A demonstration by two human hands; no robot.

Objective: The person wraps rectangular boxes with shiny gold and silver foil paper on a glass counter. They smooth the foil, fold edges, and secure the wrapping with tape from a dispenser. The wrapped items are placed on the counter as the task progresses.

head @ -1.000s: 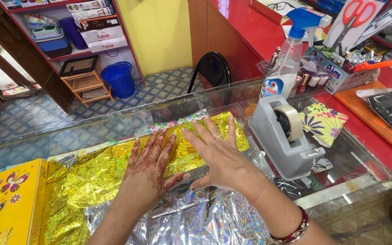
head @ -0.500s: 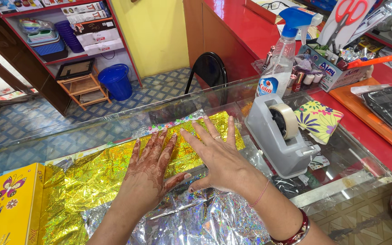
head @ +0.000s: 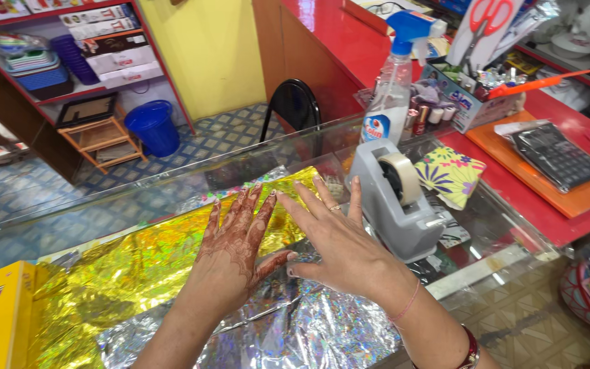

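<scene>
I have my left hand [head: 232,256] and right hand [head: 339,242] spread flat, fingers wide, pressing the gold wrapping foil [head: 151,263] onto the glass counter [head: 486,225], gripping nothing. Just beyond my right hand stands a grey tape dispenser [head: 394,201], then a spray bottle [head: 394,89].

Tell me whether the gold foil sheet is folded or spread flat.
Folded: the gold foil sheet lies doubled over the silver side, with the left hand and right hand flat on it.
</scene>
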